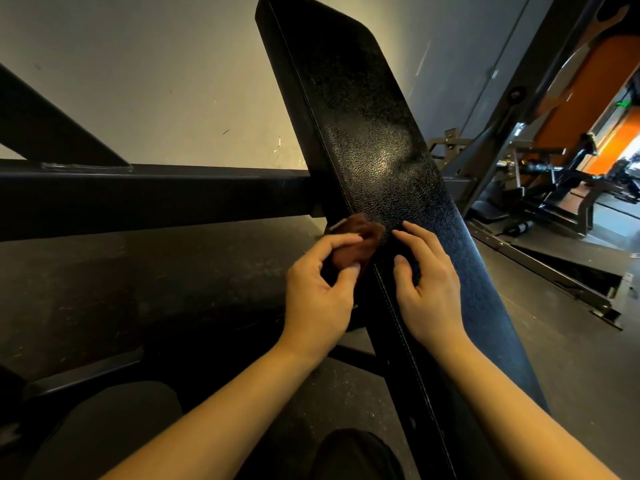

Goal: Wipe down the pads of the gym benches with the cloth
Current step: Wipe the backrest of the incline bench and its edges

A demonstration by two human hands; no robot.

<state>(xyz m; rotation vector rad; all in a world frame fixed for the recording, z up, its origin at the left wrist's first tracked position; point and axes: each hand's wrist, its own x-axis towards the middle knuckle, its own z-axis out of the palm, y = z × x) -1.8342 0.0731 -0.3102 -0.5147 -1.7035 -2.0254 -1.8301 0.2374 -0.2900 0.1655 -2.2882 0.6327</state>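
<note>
Cloth (358, 242), brown and bunched, sits near the middle of the head view, against the stitched 9 o'clock edge of the black bench pad (374, 150). The left hand (318, 292) pinches it between thumb and curled fingers. The right hand (429, 289) lies on the pad just beside it, fingers loosely bent, gripping nothing. The cloth looks soft and light, so a flat palm would likely spread it better than a pinch. The pad looks firm, grained and slightly glossy, climbing toward 12 o'clock with open surface ahead. A dark frame bar (156, 195) crosses at 9 o'clock, and machines (554, 188) crowd 3 o'clock.
</note>
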